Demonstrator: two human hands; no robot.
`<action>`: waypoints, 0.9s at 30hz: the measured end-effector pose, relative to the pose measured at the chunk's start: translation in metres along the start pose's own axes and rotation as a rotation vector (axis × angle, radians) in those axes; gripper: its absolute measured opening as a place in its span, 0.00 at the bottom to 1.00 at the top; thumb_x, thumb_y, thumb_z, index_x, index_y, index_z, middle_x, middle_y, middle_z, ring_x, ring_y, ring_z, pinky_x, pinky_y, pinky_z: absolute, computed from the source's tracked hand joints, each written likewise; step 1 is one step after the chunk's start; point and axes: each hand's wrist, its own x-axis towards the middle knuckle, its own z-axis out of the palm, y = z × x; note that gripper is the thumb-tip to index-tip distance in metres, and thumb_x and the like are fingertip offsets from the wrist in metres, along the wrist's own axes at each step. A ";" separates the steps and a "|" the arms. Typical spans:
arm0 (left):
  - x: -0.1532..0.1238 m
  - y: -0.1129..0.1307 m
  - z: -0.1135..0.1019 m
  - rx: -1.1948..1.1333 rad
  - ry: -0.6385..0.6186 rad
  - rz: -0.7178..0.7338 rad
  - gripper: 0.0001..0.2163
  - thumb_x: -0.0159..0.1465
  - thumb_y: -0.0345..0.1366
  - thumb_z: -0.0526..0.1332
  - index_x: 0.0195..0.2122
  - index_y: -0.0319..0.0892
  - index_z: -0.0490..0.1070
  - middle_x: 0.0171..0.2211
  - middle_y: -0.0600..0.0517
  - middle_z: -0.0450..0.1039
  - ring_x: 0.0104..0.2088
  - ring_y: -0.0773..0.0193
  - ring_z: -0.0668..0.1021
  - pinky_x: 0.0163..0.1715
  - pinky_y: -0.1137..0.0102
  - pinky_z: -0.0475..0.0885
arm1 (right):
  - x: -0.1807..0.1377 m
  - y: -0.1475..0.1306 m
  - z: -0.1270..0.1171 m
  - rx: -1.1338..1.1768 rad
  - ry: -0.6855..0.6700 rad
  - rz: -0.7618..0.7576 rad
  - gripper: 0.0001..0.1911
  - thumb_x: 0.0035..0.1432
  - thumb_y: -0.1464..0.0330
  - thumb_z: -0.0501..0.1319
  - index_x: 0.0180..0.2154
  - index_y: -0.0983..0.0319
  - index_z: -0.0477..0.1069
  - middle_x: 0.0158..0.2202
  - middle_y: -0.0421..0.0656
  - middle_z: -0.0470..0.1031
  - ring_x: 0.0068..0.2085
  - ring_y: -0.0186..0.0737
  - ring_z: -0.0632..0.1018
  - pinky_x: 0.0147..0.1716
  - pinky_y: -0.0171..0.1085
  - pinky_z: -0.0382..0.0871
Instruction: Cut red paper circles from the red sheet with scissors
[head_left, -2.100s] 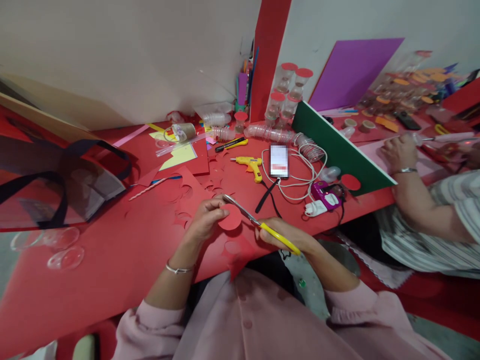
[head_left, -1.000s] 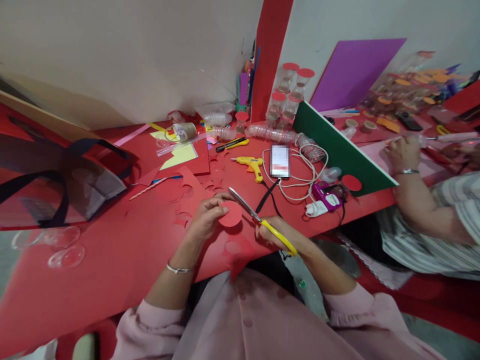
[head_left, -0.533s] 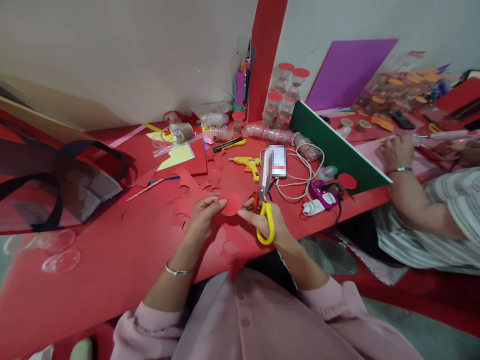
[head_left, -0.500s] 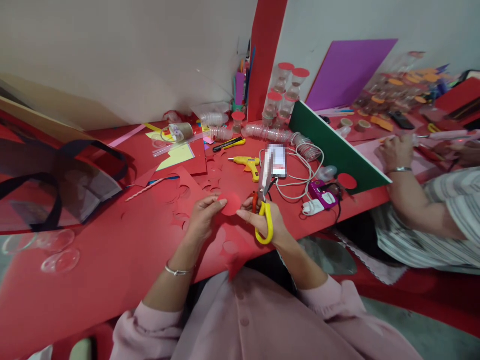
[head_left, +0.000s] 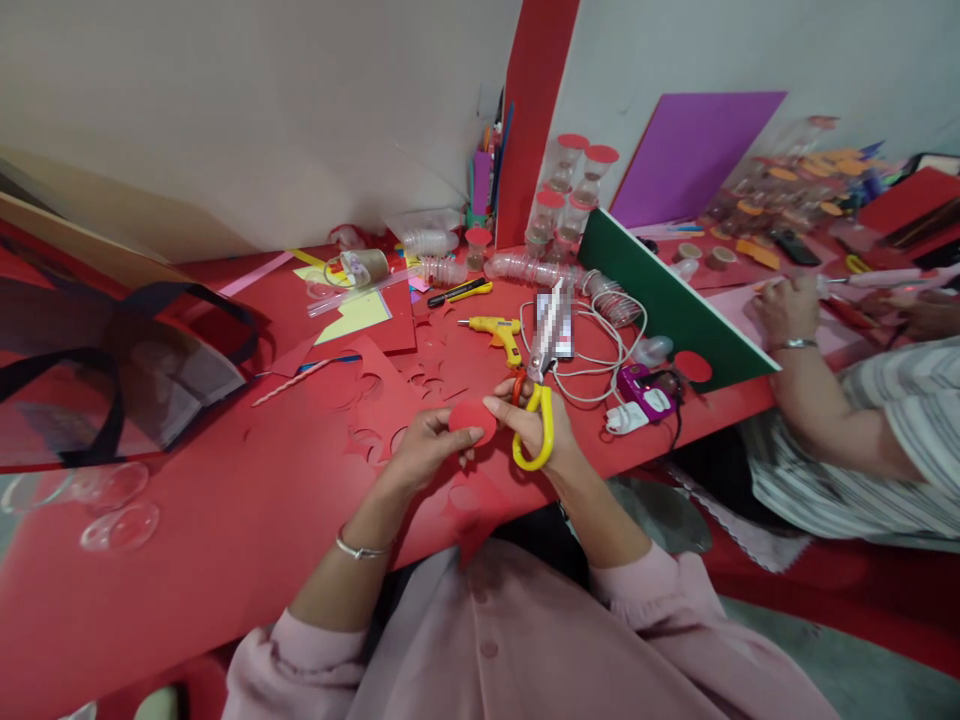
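Observation:
A small red paper disc [head_left: 472, 420] is pinched between the thumb and fingers of my left hand [head_left: 431, 450]. My right hand [head_left: 544, 425] has a pair of scissors [head_left: 534, 430] hooked on it, with one yellow and one orange handle and the blades pointing up and away. Its thumb and fingertips also touch the disc's right edge. Below my hands, by the table's front edge, lies a piece of red paper [head_left: 471, 510] with a round hole. Red paper offcuts [head_left: 367, 390] with curved cuts lie beyond my left hand.
A yellow glue gun [head_left: 495, 332], a cutter knife [head_left: 471, 290] and a tangled white cable [head_left: 592, 395] lie ahead. A green board [head_left: 667, 310] stands to the right, and beyond it a co-worker's hand [head_left: 787, 310] rests over the table. Clear plastic cups [head_left: 540, 268] lie nested farther back.
Both hands have turned the disc and shifted it slightly to the right. The scissors have tilted, with their blades leaning farther right. The co-worker's hand has moved slightly.

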 end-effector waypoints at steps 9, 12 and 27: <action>0.004 0.003 -0.002 -0.058 0.131 0.071 0.10 0.54 0.39 0.76 0.27 0.39 0.80 0.20 0.53 0.74 0.20 0.70 0.72 0.22 0.73 0.68 | -0.012 0.004 0.006 0.076 -0.043 0.041 0.22 0.47 0.53 0.74 0.34 0.60 0.71 0.22 0.37 0.72 0.22 0.38 0.73 0.25 0.39 0.70; 0.005 -0.002 -0.003 -0.043 0.121 0.066 0.10 0.55 0.40 0.76 0.28 0.39 0.81 0.20 0.53 0.74 0.20 0.69 0.73 0.23 0.72 0.68 | -0.013 0.005 0.005 0.078 -0.030 0.029 0.22 0.46 0.53 0.74 0.34 0.60 0.71 0.23 0.38 0.72 0.23 0.38 0.73 0.25 0.38 0.70; 0.008 0.003 0.000 0.308 0.334 0.303 0.20 0.56 0.39 0.74 0.50 0.46 0.79 0.46 0.47 0.79 0.37 0.62 0.79 0.35 0.69 0.74 | -0.001 0.014 -0.016 -0.325 0.058 -0.029 0.18 0.50 0.53 0.71 0.34 0.60 0.76 0.32 0.46 0.82 0.35 0.48 0.81 0.35 0.41 0.74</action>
